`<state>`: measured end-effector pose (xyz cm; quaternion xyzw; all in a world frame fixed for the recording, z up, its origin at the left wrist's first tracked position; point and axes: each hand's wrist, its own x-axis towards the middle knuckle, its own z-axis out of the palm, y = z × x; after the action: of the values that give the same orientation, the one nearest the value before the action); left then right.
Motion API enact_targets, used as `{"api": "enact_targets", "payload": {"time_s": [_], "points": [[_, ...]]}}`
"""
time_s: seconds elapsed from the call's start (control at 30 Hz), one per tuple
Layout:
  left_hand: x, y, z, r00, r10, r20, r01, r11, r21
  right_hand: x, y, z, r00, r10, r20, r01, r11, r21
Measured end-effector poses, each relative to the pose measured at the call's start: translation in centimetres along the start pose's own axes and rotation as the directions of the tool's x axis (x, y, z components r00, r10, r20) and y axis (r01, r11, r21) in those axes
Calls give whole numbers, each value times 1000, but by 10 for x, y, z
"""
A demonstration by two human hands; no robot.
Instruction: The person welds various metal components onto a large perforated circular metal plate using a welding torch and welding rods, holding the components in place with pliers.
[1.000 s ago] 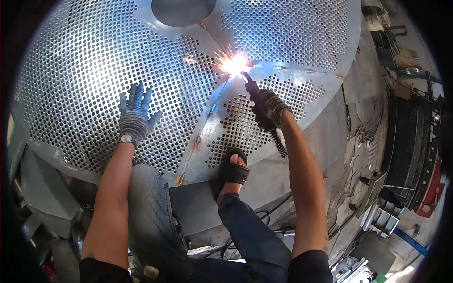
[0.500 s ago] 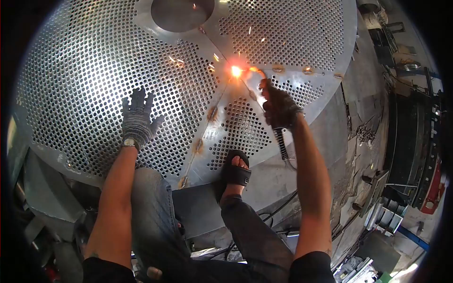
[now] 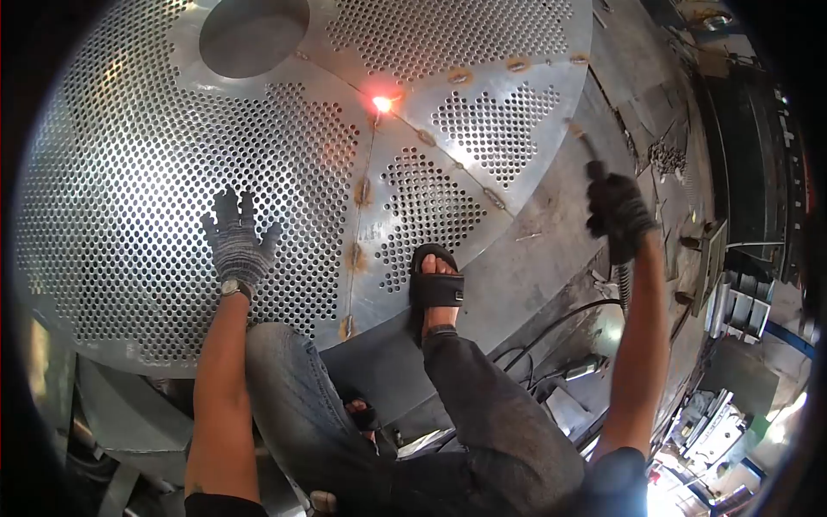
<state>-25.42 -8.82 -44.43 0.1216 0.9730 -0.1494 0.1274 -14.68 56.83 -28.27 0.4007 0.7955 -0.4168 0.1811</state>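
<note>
A large perforated metal plate [image 3: 129, 224], seemingly slightly domed, spreads out in front of me. My left hand [image 3: 239, 250], in a grey knit glove, lies flat on it with the fingers spread. Off the plate's right edge, my gloved right hand [image 3: 622, 214] is wrapped round a welding torch [image 3: 594, 170], its curved neck pointing up and left. A weld spot [image 3: 382, 104] glows red-white where seams meet. Several browned tack welds, one a weld bead [image 3: 363, 191], dot the seams. The torch's trigger is hidden by my fingers.
My sandalled foot [image 3: 439, 289] rests at the plate's lower edge. A round hole [image 3: 254, 36] opens near its top. A black cable [image 3: 556, 323] curves below my right hand. Metal scraps [image 3: 666, 159] lie on the right, with stacked metal parts [image 3: 741, 310] further down.
My right hand has swung the torch right, away from the seam. The arc and flying sparks have gone, leaving a glowing spot. My left hand stays flat while the view has shifted.
</note>
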Motion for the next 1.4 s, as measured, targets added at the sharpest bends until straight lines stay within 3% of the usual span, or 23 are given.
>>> {"api": "enact_targets", "payload": {"time_s": [0.03, 0.07, 0.13, 0.17, 0.27, 0.3, 0.37, 0.47, 0.6, 0.63, 0.67, 0.77, 1.1, 1.33, 1.4], "points": [[1, 0, 0, 1000, -1, -3, 1, 1000, 4, 6, 28, 14, 995, -79, 61, 85, 991, -102], [0, 0, 0, 1000, 1, -3, -1, 1000, 7, -15, 21, 57, 977, -175, 124, 207, 921, -331], [0, 4, -3, 999, -17, 38, 17, 1000, 20, -51, 11, 125, 900, -331, 284, 435, 655, -618], [1, 5, -1, 999, -21, 35, 18, 998, 63, -65, 10, 148, 840, -388, 379, 537, 504, -676], [1, 9, -8, 999, -27, 43, 24, 996, 80, -59, 38, 202, 743, -549, 383, 650, 454, -609], [1, 11, -10, 998, -31, 55, 25, 994, 105, -65, 25, 212, 754, -544, 369, 638, 472, -608], [1, 13, -10, 999, -23, 41, 19, 993, 117, -83, -7, 222, 912, -300, 281, 405, 771, -492], [2, 16, -13, 999, -29, 45, 23, 993, 120, -84, 6, 222, 968, -218, 124, 251, 860, -445], [1, 17, -10, 998, -26, 57, 17, 989, 147, -77, 54, 187, 968, -221, -118, 159, 907, -390], [1, 18, -9, 998, -20, 62, 10, 987, 160, -72, 55, 168, 976, 204, 80, -184, 961, -204], [1, 18, -9, 998, -20, 67, 9, 985, 170, -83, 54, 157, 973, 219, 75, -201, 960, -194], [1, 18, -9, 999, -10, 53, 0, 982, 187, -101, 57, 145, 888, 441, 132, -460, 851, 254], [2, 18, 0, 1000, -9, 11, 7, 975, 222, -102, 52, 177, 934, 338, 115, -357, 872, 336], [2, 15, 6, 1000, 6, -8, -4, 972, 237, -79, 38, 185, 932, 274, 238, -339, 891, 303], [-1, 17, 4, 995, 40, -96, -15, 969, 247, -77, 40, 187, 929, 268, 255, -340, 891, 300]]}}
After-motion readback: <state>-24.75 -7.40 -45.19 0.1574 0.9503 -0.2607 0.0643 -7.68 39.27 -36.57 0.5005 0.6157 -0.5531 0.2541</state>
